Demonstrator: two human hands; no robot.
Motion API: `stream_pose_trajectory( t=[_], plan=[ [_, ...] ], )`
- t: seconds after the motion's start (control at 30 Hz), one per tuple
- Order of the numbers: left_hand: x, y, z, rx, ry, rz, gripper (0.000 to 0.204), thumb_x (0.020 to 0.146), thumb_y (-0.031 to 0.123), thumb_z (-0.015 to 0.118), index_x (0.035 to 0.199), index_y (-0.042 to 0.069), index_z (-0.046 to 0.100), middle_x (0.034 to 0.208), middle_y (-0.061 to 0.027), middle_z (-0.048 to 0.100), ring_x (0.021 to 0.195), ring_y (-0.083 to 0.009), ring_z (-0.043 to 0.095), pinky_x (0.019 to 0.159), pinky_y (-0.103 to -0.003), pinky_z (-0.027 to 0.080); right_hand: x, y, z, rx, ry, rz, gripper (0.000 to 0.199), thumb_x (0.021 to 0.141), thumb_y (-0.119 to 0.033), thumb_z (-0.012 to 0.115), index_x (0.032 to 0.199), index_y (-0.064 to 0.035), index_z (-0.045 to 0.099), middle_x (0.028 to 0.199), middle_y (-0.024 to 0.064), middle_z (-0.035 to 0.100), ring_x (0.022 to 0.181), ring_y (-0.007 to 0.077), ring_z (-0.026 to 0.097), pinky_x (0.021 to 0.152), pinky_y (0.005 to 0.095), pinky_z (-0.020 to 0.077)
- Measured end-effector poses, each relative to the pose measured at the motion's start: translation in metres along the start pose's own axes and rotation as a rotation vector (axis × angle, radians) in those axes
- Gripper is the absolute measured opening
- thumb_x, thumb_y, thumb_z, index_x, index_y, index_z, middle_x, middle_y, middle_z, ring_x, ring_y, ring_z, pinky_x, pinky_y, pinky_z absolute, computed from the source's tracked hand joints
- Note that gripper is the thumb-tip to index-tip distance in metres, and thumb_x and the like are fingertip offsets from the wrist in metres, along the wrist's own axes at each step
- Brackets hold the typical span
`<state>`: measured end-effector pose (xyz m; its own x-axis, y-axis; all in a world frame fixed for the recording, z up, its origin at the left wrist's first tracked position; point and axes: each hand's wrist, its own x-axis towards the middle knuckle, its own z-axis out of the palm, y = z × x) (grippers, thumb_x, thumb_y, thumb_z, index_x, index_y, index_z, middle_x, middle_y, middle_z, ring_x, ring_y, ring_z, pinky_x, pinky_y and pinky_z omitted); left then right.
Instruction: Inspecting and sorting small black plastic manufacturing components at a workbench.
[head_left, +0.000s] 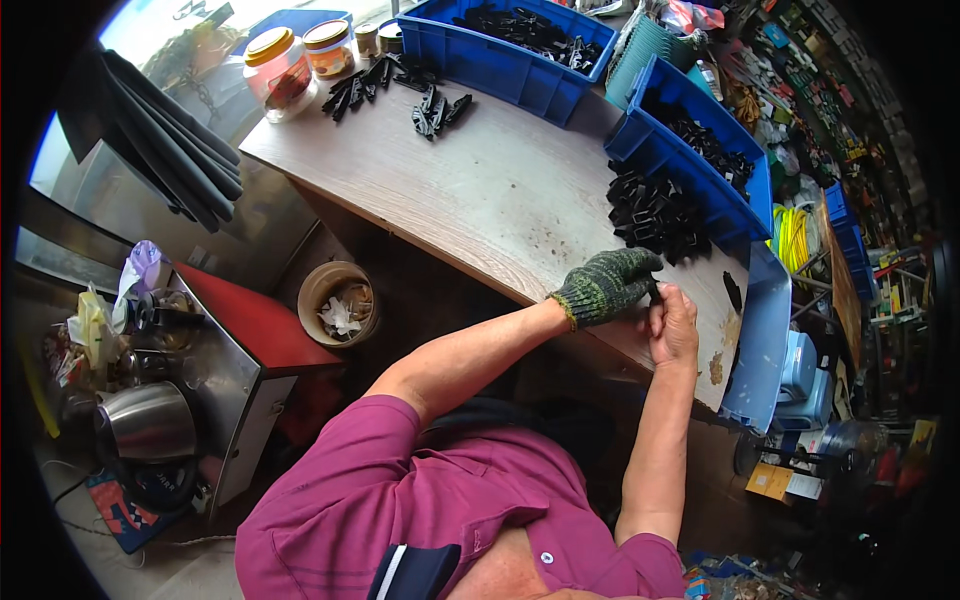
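Note:
My left hand [610, 285] wears a dark green knitted glove, its fingers curled closed over the near right part of the wooden table [480, 190]. Against its fingertips sits my bare right hand [673, 322], pinched closed. Whatever lies between the two hands is too small and covered to make out; only a dark bit shows there. Just beyond them is a heap of small black plastic clips [655, 212]. Farther off, at the table's left back, lie longer black plastic pieces [435, 112] in loose bunches. To the right of my hands rests a single flat black piece [733, 291].
Two blue bins [480, 58] [690, 170] of black parts line the table's back and right. Lidded jars [278, 75] stand at the back left. A waste bucket [340, 305] is on the floor, near a red-topped cabinet [245, 315] and a metal kettle [150, 422].

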<state>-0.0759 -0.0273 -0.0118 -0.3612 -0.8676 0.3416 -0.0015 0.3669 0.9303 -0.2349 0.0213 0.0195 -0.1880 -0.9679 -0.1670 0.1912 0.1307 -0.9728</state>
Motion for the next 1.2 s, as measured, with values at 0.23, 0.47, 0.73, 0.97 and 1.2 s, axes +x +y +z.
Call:
stream_pose_trajectory(
  t=[0.23,0.47,0.73,0.97,1.2],
  plan=[
    [-0.006,-0.002,0.001,-0.003,0.087,-0.004,0.029,0.094,0.016,0.064,0.12,0.004,0.065,0.105,-0.015,0.071,0.093,-0.0231,0.07,0.083,-0.035,0.055,-0.004,0.012,0.011,-0.07,0.062,-0.106,0.021,0.096,-0.026,0.066,0.088,-0.0065,0.065,0.057,-0.0048,0.049,0.04,0.0051,0.035,0.04,0.0234,0.0367],
    [-0.002,0.005,-0.009,-0.275,0.121,-0.284,0.032,0.093,0.017,0.06,0.12,0.002,0.063,0.092,-0.0093,0.07,0.076,-0.0132,0.067,0.057,-0.03,0.055,-0.015,0.01,0.035,-0.196,0.064,-0.151,0.025,0.097,-0.032,0.066,0.096,-0.0074,0.064,0.053,-0.0068,0.043,0.04,0.0037,0.033,0.04,0.0214,0.0233],
    [-0.023,-0.002,-0.07,0.3,0.298,0.095,0.028,0.093,0.014,0.059,0.119,0.004,0.063,0.108,-0.0141,0.068,0.087,-0.0269,0.067,0.081,-0.038,0.055,-0.014,0.019,0.051,-0.138,0.09,-0.17,0.032,0.101,-0.036,0.057,0.084,-0.0091,0.055,0.047,-0.0047,0.036,0.038,0.0075,0.035,0.039,0.0247,0.0383],
    [-0.009,-0.003,-0.28,1.42,0.271,0.019,0.068,0.084,0.003,0.051,0.147,0.03,0.047,0.132,-0.0171,0.057,0.119,-0.0418,0.055,0.096,-0.053,0.049,-0.018,0.023,0.049,-0.006,0.221,-0.078,0.031,0.101,-0.037,0.052,0.087,-0.01,0.053,0.047,-0.0014,0.036,0.036,0.0108,0.036,0.039,0.0346,0.0513],
    [-0.009,-0.019,-0.282,1.123,0.161,0.265,0.039,0.086,0.007,0.055,0.125,0.008,0.061,0.126,-0.0164,0.062,0.125,-0.0419,0.053,0.092,-0.05,0.053,-0.022,0.023,0.049,-0.014,0.21,-0.105,0.031,0.101,-0.037,0.05,0.082,-0.0127,0.048,0.045,-0.0012,0.033,0.035,0.0121,0.036,0.038,0.0353,0.0495]
  ],
)
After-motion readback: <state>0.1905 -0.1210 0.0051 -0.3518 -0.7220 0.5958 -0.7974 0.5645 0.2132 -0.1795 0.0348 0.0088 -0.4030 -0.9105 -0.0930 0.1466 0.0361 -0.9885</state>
